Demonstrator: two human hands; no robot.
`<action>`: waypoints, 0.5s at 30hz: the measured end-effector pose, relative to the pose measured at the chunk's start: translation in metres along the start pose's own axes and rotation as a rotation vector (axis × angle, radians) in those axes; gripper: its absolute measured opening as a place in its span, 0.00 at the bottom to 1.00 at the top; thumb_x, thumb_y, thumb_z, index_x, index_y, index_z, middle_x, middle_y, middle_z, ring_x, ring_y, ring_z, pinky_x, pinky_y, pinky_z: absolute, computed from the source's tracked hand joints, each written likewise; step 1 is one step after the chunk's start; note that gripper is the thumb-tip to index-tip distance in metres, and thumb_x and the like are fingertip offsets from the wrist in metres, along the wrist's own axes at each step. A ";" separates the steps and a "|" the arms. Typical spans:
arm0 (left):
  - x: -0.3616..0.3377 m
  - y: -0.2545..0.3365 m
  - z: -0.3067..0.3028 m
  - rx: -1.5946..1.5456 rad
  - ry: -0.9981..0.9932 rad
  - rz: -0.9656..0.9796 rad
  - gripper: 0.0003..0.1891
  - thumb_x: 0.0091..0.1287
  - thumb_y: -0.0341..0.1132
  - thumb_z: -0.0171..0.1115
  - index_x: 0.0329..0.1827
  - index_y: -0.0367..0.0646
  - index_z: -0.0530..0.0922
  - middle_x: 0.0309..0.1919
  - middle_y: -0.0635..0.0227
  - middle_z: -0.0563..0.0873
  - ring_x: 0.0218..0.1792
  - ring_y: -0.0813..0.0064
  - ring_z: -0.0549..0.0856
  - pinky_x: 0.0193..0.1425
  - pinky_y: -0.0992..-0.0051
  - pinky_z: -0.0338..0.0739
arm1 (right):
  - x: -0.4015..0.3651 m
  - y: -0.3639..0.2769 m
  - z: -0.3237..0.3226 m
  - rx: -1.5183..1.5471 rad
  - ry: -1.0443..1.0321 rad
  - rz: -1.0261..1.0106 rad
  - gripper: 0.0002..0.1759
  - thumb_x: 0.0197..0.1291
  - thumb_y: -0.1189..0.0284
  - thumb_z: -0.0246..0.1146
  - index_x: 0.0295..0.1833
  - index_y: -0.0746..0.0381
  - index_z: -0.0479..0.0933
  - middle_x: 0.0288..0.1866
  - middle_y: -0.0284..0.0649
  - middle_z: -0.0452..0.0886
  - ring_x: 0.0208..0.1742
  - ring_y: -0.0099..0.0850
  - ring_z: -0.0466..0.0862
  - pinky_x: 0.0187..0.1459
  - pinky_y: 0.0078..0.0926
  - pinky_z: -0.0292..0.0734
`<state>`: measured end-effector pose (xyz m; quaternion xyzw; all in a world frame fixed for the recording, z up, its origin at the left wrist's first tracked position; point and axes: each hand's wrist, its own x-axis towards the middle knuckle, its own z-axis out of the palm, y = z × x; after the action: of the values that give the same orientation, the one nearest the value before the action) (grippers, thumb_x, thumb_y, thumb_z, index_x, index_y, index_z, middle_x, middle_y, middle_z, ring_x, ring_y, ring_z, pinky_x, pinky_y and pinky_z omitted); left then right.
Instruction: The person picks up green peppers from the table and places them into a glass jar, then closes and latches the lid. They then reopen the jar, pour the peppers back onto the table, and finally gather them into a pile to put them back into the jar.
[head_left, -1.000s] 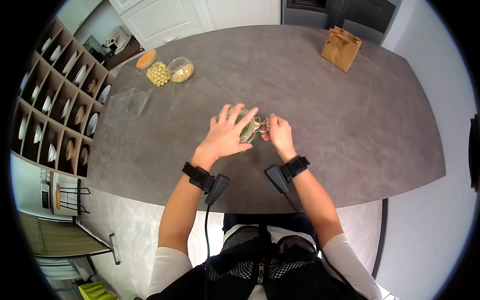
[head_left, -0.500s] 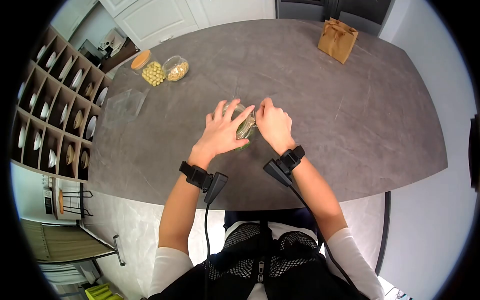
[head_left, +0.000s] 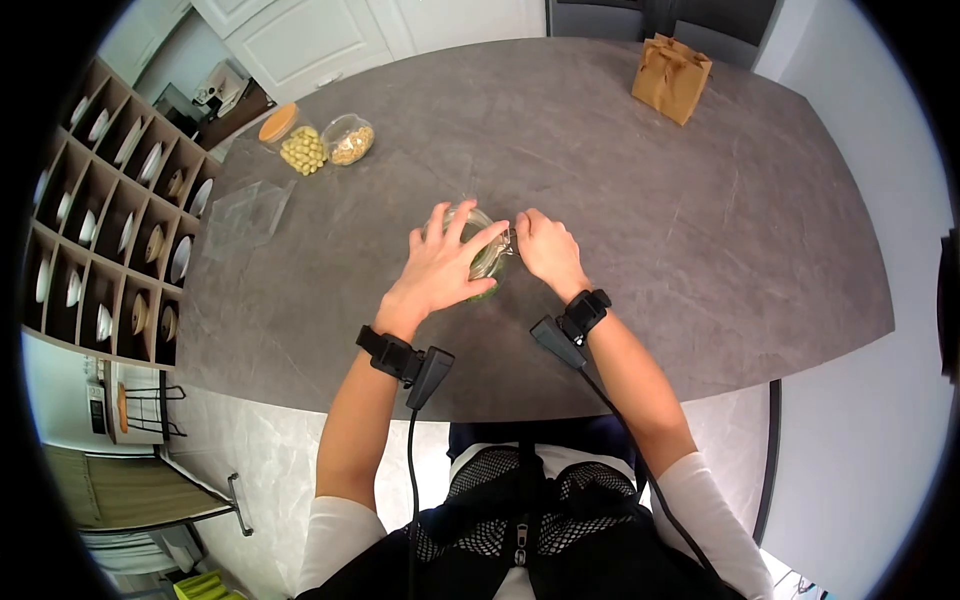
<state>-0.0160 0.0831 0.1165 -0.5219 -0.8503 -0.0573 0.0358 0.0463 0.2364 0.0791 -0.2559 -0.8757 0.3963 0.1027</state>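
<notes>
A clear glass jar [head_left: 487, 266] with green contents stands on the table under my left hand [head_left: 437, 262]. My left fingers are spread across its lid, with the thumb along the near side, gripping it. To the jar's right, my right hand [head_left: 551, 250] is closed, its fingertips at the metal wire clasp [head_left: 510, 240] on the rim. The fingers of that hand curl away from view, and most of the lid lies hidden beneath the left hand.
At the far left stand a jar with an orange-tan lid [head_left: 279, 122] holding pale green pieces, and a glass container [head_left: 351, 141] of light brown bits. Nearer lies a clear plastic box [head_left: 248, 215]. A brown paper bag [head_left: 671, 80] stands at the back right of the grey table [head_left: 700, 250].
My right hand has shifted slightly down and outward, away from the jar's rim, with the wire clasp at its fingertips. My left hand stays on the jar.
</notes>
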 end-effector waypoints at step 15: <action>0.005 -0.003 0.001 -0.002 0.058 0.039 0.34 0.42 0.44 0.68 0.58 0.66 0.68 0.62 0.67 0.59 0.62 0.58 0.57 0.55 0.55 0.62 | 0.013 0.025 0.018 0.460 -0.199 0.033 0.33 0.63 0.51 0.42 0.19 0.66 0.73 0.18 0.46 0.75 0.24 0.43 0.74 0.34 0.35 0.69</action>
<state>-0.0211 0.0861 0.1162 -0.5365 -0.8385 -0.0725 0.0612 0.0376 0.2456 0.0481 -0.1997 -0.7642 0.6098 0.0650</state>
